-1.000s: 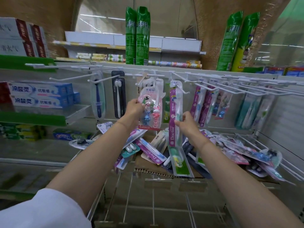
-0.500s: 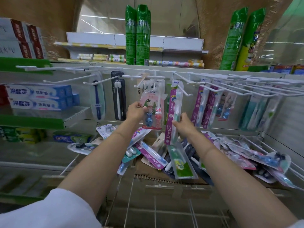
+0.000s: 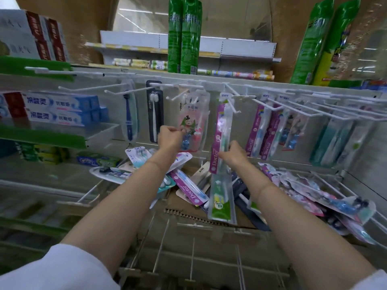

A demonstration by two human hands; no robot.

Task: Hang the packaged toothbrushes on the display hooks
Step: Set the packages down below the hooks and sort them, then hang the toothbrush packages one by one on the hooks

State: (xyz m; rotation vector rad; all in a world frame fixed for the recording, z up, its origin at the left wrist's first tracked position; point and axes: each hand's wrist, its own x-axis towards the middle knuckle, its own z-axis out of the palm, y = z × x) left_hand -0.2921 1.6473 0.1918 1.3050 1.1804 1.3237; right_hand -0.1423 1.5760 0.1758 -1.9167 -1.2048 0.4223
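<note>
Shop aisle before me, brown wall [image 3: 261, 13] behind, white shelf [image 3: 230, 47] with ceiling light reflections, green-edged shelves [image 3: 41, 139] at my left

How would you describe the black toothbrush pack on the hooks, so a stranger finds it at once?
Look at the white hook rail below the green bottles. Left of the cartoon children's pack that the left hand holds hangs the black toothbrush pack. It is the only black card, with one white brush inside.
</note>
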